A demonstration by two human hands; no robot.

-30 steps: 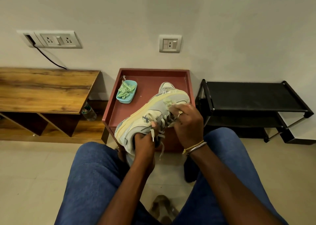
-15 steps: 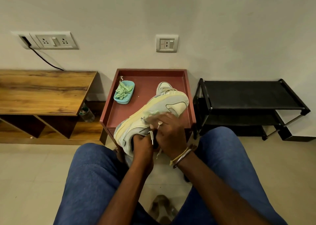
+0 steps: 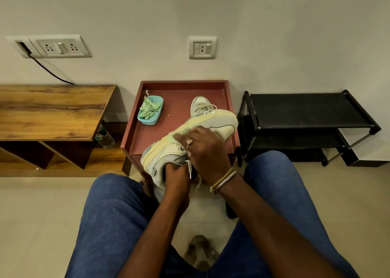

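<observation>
I sit with a pale cream and grey sneaker (image 3: pixel 221 122) held on its side above the front of a red tray-top table (image 3: pixel 135 119). My left hand (image 3: pixel 177 177) grips the shoe at its opening, next to a loose white lace end (image 3: pixel 189 168). My right hand (image 3: pixel 207 151), with a ring and bangles, lies over the shoe's side, and its fingertips press a pale green wipe (image 3: pixel 172 138) against it. Most of the wipe is hidden under the fingers. The second sneaker (image 3: pixel 200 105) stands on the tray behind the held one.
A blue dish (image 3: pixel 157 117) of green wipes sits at the tray's back left. A wooden bench (image 3: pixel 52 111) stands to the left with a bottle (image 3: pixel 105 138) beside it. A black shoe rack (image 3: pixel 306 111) is to the right. My knees in jeans frame the tiled floor.
My right hand slid with the wipe along the shoe's side, from near the toe toward the middle and heel. My left hand kept its grip on the opening.
</observation>
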